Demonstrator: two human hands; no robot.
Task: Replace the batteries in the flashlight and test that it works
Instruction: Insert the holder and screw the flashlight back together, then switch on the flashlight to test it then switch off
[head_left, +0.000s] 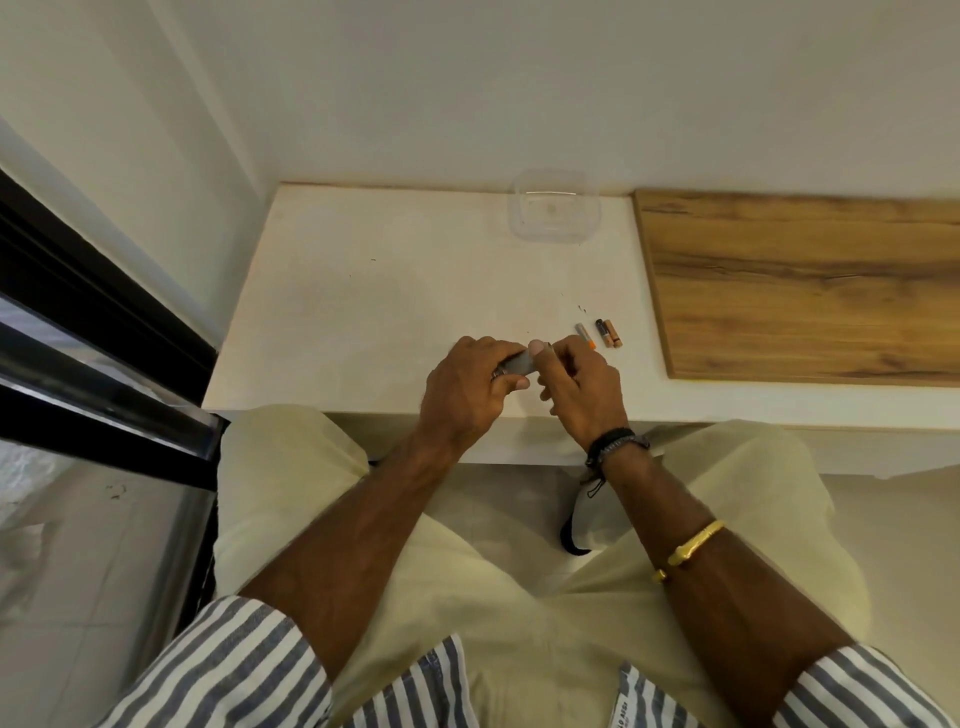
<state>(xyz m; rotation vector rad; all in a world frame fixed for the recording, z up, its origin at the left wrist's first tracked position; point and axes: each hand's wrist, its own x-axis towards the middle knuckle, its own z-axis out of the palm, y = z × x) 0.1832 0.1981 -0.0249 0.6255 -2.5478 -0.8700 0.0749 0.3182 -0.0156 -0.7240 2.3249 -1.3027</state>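
Two hands: left hand (467, 384) and right hand (584, 387) are meeting just above the near edge of the surface (363, 291).
Flashlight: the grey flashlight (514, 364) is lying across the left hand, whose fingers are clenching around its body.
Right fingers: these are curling at the flashlight's open end, thumb pressing there; whether they are gripping anything I cannot tell.
Loose batteries: one grey-and-orange battery (584, 335) is lying just beside the right hand; two more batteries (609, 333) are lying side by side, touching, slightly farther right.
Surface: pale and white, running to the wall, with a wooden board (810, 280) covering its right part.
Container: a clear plastic container (555, 210) is sitting at the back, against the wall.
Room: white walls are meeting in the corner; a dark window frame (93, 332) is running along the left.
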